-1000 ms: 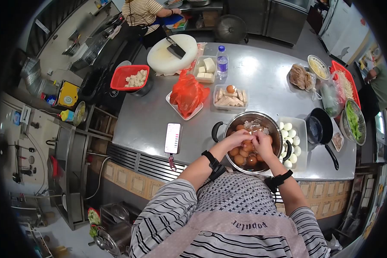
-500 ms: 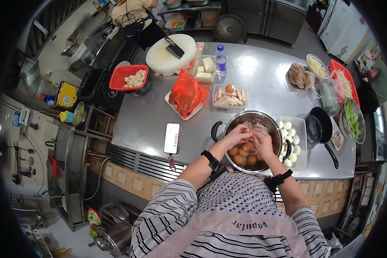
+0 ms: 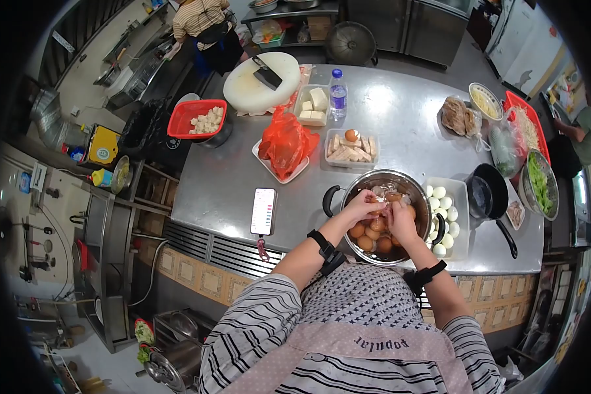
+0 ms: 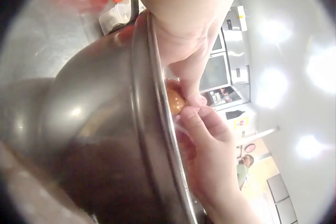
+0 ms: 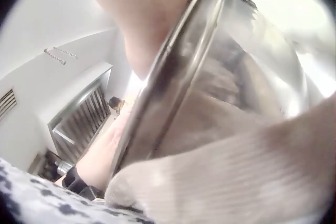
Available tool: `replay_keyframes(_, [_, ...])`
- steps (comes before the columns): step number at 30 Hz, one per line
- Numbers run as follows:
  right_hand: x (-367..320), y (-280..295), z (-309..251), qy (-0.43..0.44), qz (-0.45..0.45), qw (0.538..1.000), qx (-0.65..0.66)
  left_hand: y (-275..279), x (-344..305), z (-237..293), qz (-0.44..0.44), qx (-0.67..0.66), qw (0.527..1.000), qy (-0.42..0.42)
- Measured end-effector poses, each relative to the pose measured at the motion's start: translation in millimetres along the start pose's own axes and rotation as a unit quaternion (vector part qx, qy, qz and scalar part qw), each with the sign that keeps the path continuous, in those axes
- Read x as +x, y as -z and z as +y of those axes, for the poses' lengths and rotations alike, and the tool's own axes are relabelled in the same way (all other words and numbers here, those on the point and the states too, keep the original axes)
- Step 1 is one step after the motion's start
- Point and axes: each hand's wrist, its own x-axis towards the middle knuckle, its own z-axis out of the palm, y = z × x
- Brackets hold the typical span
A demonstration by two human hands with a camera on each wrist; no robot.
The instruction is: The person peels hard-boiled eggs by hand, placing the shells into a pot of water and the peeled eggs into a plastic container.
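Observation:
Both hands meet over a steel pot (image 3: 423, 209) with black handles. Several brown-shelled eggs (image 3: 366, 243) lie in it, with clear-looking bits (image 3: 400, 190) toward its far side. My left hand (image 3: 363, 207) holds a brown egg (image 4: 175, 99), seen just inside the rim in the left wrist view. From the other side my right hand (image 3: 402, 222) pinches at the same egg, thumb and fingertips together by the left fingertips. The fingers partly hide the egg. Right of the pot, a clear container (image 3: 463, 226) holds several white peeled eggs (image 3: 448, 203).
A black saucepan (image 3: 487, 190) points its handle toward the front edge. Farther back stand a tub of pale strips with a brown egg (image 3: 352, 135) on top, and a water bottle (image 3: 337, 95). A phone (image 3: 263, 210) lies left; a knife (image 3: 266, 73) rests on the round board (image 3: 240, 88).
My hands stay over the pot, with the fingers shifting slightly around the egg. In the background, the person in the striped top has moved left and turned away.

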Motion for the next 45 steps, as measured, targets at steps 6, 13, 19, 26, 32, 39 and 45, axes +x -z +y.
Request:
replay_keyframes(6, [9,0,2,-0.017,0.015,0.982,0.185,-1,-2,0,-0.033,0.074,0.997,-0.004])
replay_keyframes(13, [9,-11,1,-0.101,-0.023,0.957,0.271,-16,-3,-17,0.014,0.272,0.959,-0.079])
replay_keyframes(19, [10,-4,-10,-0.084,-0.01,0.988,0.131,-8,3,-14,-0.046,0.021,0.998,0.039])
replay_keyframes(26, [4,-17,14,-0.08,-0.049,0.994,-0.047,1,0,-6,-0.116,-0.197,0.971,0.071])
replay_keyframes(32, [8,-9,-6,0.019,0.059,0.993,0.1,-2,7,-13,-0.107,-0.259,0.959,0.032])
replay_keyframes(39, [12,1,-14,-0.128,0.021,0.943,0.306,-32,11,-5,-0.05,-0.146,0.988,-0.007])
replay_keyframes(45, [11,-5,0,-0.144,-0.014,0.98,0.137,-35,23,-16,-0.037,-0.157,0.987,0.025])
